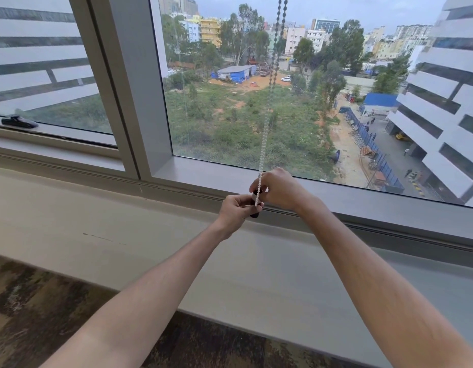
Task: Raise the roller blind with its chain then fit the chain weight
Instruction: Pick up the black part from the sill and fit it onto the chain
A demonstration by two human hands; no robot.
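Here, left hand (236,208) grasps the dark cylindrical weight (254,207); right hand (279,188) pinches the beaded chain (259,185).

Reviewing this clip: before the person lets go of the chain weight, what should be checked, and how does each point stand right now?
1. Blind raised clear of the glass: ok, no fabric shows in the window.
2. Bead chain hangs as two strands from above: ok.
3. Left hand grips the dark chain weight: ok.
4. Right hand pinches the chain at the weight's top: ok.
5. Chain loop seated inside the weight: cannot tell, fingers cover it.
6. Weight clipped shut: cannot tell.
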